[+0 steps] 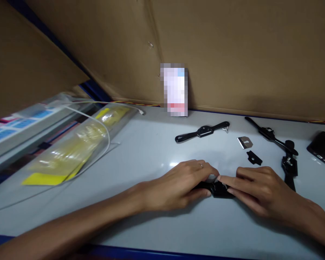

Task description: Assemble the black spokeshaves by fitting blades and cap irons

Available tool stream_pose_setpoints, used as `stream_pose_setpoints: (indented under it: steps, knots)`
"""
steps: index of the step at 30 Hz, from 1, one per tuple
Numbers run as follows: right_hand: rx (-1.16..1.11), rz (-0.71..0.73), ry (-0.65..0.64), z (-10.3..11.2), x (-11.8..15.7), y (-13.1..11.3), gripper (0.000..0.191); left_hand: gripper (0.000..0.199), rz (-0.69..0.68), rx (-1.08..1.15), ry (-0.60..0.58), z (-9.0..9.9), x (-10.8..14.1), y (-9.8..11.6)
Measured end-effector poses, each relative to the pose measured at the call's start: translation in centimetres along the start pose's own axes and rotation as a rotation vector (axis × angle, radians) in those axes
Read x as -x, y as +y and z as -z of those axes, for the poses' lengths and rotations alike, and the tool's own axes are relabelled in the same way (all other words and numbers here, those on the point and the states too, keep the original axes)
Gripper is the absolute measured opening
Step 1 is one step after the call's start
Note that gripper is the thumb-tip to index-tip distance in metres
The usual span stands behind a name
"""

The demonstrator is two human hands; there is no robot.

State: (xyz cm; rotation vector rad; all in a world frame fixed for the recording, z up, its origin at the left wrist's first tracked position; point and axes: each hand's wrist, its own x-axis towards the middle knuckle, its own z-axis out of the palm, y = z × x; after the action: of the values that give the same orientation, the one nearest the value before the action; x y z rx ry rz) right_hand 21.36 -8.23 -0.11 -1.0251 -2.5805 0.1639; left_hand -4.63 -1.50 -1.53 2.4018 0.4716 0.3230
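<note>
Close to the table's front edge, my left hand point(182, 184) grips a black spokeshave point(221, 191) by its left side, thumb in front and fingers behind. The fingers of my right hand point(261, 191) are closed on the middle of the same tool, around a small shiny metal piece that they mostly hide. Behind my hands lie a loose steel blade point(245, 142) and a black cap plate point(254, 158). Farther back rests another spokeshave body point(205, 131), with a silver thumbscrew point(226, 129) by its right handle.
Two more spokeshaves lie at the right, one behind point(268, 134) and one nearer point(289, 166). A black rounded object point(323, 148) sits at the far right. A lit phone point(175, 90) leans on the cardboard wall point(246, 54). Plastic bags point(78, 144) and a white cable point(108, 135) occupy the left.
</note>
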Motion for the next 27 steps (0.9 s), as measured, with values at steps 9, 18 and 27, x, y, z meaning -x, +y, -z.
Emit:
stream_pose_setpoints:
  steps: [9, 18, 27]
  knots:
    - [0.016, -0.040, 0.021, -0.7, -0.5, 0.0, 0.026, 0.016, -0.007, 0.005, 0.007, -0.1, 0.0, 0.0]
    - [0.007, -0.066, 0.074, -0.8, -0.4, -0.3, 0.025, 0.015, 0.001, -0.009, 0.006, 0.0, 0.1, 0.1]
    - [0.103, -0.072, 0.131, -1.5, -1.0, -1.4, 0.034, 0.009, -0.001, -0.020, 0.010, 0.0, -0.1, 0.5]
